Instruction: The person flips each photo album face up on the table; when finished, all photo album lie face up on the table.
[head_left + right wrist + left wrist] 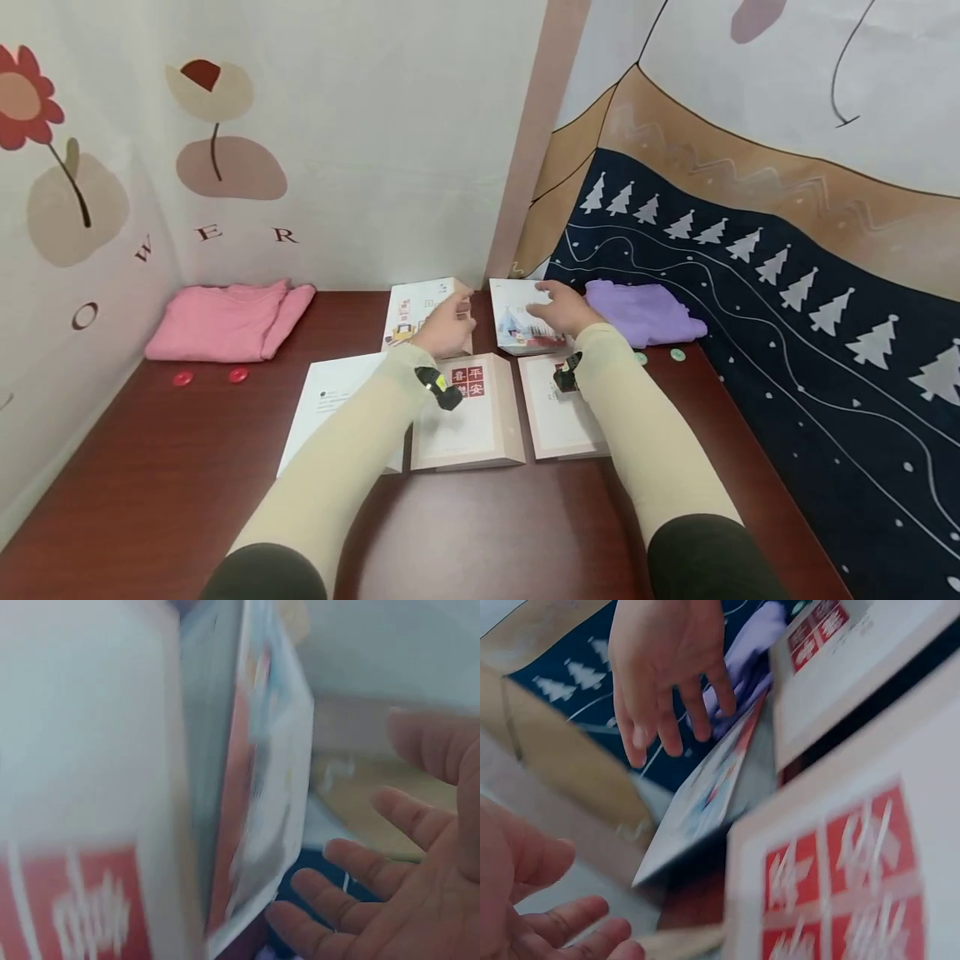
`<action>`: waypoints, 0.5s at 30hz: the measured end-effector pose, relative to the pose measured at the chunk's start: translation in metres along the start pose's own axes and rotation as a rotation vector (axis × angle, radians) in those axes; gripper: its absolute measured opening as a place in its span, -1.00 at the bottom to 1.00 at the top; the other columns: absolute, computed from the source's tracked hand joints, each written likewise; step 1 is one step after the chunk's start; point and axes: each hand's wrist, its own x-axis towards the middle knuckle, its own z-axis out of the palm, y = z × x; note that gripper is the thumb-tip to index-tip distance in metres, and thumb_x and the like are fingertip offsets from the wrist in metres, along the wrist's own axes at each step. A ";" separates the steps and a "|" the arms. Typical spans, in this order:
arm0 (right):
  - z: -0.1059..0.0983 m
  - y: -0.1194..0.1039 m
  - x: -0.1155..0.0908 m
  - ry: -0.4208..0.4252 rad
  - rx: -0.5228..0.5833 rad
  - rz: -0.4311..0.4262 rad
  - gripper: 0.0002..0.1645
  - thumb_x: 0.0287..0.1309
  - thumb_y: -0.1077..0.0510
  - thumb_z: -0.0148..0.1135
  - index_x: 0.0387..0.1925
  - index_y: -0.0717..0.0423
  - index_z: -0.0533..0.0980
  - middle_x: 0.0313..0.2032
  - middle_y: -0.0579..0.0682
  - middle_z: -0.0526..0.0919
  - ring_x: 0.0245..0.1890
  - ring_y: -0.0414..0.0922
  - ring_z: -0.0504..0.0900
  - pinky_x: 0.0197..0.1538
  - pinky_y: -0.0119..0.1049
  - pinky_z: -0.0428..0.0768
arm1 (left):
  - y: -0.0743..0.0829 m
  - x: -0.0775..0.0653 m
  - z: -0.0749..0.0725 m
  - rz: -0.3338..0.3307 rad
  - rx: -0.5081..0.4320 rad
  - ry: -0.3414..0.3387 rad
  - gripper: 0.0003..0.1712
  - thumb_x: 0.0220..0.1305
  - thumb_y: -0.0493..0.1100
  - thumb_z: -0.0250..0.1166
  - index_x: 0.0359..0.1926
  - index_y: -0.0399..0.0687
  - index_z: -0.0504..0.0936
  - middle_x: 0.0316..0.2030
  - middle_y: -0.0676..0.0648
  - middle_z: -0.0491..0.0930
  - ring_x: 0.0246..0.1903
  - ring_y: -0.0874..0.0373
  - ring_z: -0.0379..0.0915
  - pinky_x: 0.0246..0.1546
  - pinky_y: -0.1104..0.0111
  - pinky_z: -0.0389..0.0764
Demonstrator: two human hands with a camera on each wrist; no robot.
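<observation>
My left hand [446, 327] hovers at the back-left flat, book-like white piece [401, 312], which carries a printed picture. My right hand [566, 308] is over its neighbour, the white piece with a printed tent [513, 325]. Both hands have loosely extended fingers and hold nothing. In the left wrist view, my right hand [667, 667] points its spread fingers downward near the tent-printed piece [705, 791]. The right wrist view shows my right palm [420, 892] beside that piece's printed face [270, 795], with a gap between them.
In front lie a white piece with small text [330, 400], one with red square characters [457, 425], and a similar one [555, 425] partly under my right arm. Folded pink cloth [225, 325] and red buttons [238, 374] are left; purple cloth [645, 312] and green buttons [678, 354] right.
</observation>
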 end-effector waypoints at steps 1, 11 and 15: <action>0.003 -0.005 -0.001 0.002 0.018 -0.018 -0.22 0.49 -0.06 0.23 0.58 0.08 0.26 0.54 0.32 0.28 0.52 0.20 0.32 0.52 0.11 0.35 | -0.003 -0.002 -0.007 0.003 -0.003 0.019 -0.24 0.56 -0.29 0.03 0.68 -0.13 0.03 0.55 -0.37 0.24 0.53 -0.27 0.20 0.55 -0.04 0.25; 0.047 -0.052 0.000 -0.092 0.195 -0.123 -0.22 0.43 -0.09 0.33 0.56 -0.01 0.33 0.45 0.22 0.43 0.39 0.16 0.48 0.36 0.17 0.53 | -0.042 -0.029 -0.068 -0.135 -0.017 0.148 -0.23 0.59 -0.24 0.02 0.69 -0.12 -0.01 0.59 -0.41 0.12 0.58 -0.31 0.06 0.58 -0.09 0.15; 0.064 -0.063 0.008 -0.170 0.205 -0.138 -0.23 0.43 -0.01 0.32 0.55 0.08 0.33 0.39 0.27 0.49 0.35 0.15 0.52 0.40 0.11 0.52 | -0.056 -0.034 -0.082 -0.173 0.010 0.152 -0.23 0.59 -0.25 0.00 0.70 -0.13 -0.03 0.57 -0.43 0.13 0.55 -0.29 0.10 0.56 -0.10 0.17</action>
